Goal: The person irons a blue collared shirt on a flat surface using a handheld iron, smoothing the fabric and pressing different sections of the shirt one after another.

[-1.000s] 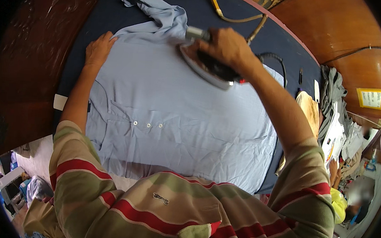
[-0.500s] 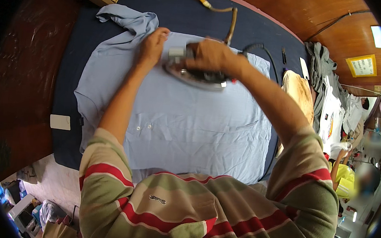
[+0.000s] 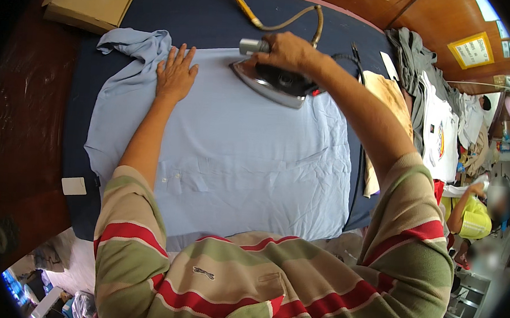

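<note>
A light blue shirt [image 3: 238,140] lies spread over a dark blue padded table, with its sleeve bunched at the far left. My right hand [image 3: 289,52] is wrapped round the handle of a steam iron [image 3: 272,84], whose soleplate rests on the shirt's far part, its tip toward the left. A hose and a dark cord run off behind it. On the far left part of the shirt, beside the bunched sleeve, my left hand [image 3: 177,77] lies flat with fingers spread. Creases show along the shirt's right and near parts; around the iron the cloth looks smoother.
A cardboard box [image 3: 91,0] stands at the far left corner. A yellow-handled hose [image 3: 240,4] lies along the back. To the right are a tan folded cloth [image 3: 389,103], grey clothes [image 3: 412,69] and white shirts [image 3: 440,130]. A person in yellow [image 3: 474,216] works farther right.
My left hand has opened out flat from a partly curled pose near the sleeve. The iron has shifted slightly in my right hand, and the whole view has tilted a little.
</note>
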`<state>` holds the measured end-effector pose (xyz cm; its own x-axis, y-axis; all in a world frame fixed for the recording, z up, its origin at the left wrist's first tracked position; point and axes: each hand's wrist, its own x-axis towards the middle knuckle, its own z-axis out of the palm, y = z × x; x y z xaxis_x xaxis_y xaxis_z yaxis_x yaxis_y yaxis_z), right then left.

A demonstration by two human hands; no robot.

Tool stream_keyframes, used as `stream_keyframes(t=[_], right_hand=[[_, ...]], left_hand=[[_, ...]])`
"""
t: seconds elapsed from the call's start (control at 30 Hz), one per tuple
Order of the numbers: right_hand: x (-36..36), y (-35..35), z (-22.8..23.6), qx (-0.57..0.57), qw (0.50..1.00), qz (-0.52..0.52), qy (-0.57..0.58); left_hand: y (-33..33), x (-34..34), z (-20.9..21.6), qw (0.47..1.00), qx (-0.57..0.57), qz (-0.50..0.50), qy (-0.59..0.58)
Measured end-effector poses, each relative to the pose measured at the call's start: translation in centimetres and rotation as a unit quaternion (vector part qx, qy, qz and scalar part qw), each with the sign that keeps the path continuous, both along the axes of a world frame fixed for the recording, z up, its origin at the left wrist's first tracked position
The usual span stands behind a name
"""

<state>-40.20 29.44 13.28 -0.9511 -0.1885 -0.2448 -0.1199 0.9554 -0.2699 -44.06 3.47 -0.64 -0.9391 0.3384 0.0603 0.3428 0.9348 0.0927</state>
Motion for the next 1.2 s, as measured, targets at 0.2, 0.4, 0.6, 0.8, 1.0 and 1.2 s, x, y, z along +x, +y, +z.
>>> stream_keyframes(t=[0.2,0.4,0.6,0.8,1.0,1.2], right_hand=[[-2.1,9.5,-1.4,-0.007,0.998,-0.039,0.057],[2.2,12.9,-1.4,-0.031,0.999,0.013,0.027],[4.6,13.9,-0.6,-0.035,0.999,0.006,0.032],[8.4,12.5,1.3,-0.037,0.997,0.053,-0.041],[9.5,16.8,3.5,-0.044,0.996,0.007,0.078],[11.4,22.0,6.3,-0.032,0.989,-0.079,0.121]], left_hand=[[0.5,-0.3,0.1,1.0,-0.024,-0.001,0.002],[-0.5,-0.4,-0.4,0.999,-0.036,0.022,-0.021],[4.1,1.9,1.0,0.998,-0.012,0.023,0.064],[14.2,14.6,3.1,0.885,0.359,-0.26,0.143],[23.8,24.0,2.8,0.862,0.318,-0.395,0.005],[27.6,23.9,0.0,0.868,0.289,-0.403,-0.013]])
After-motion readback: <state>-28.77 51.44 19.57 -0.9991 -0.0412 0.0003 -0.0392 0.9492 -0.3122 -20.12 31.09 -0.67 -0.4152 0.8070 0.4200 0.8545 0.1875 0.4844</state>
